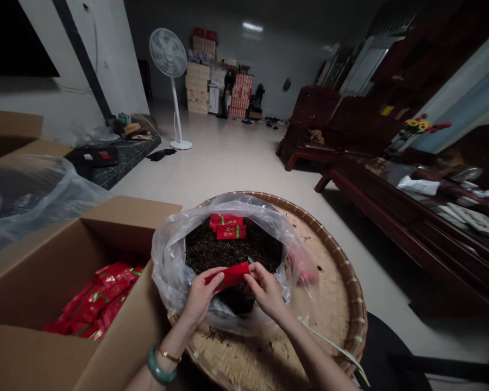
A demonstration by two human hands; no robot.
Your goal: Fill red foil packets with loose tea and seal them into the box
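Observation:
A small red packet (234,275) is stretched between my hands above a clear plastic bag (167,244) of dark, dried tea leaves (204,250). My left hand (206,290) is closed on its left end, thumb on top. The fingers of my right hand (263,288) pinch its right end. A small shiny metal piece (250,260) shows just behind that end; most of it is hidden. On the leaves, beyond my hands, lie several red packets (231,232) with green marks. The bag rests on a round woven bamboo tray (330,304), where loose leaf bits are scattered.
At left, an open cardboard box (126,320) holds many red packets (101,298). More red packets (299,266) show through the bag's right side. A pale strip (338,347) crosses the tray's front right. Farther off stand a white fan (168,54) and dark wooden furniture (362,179).

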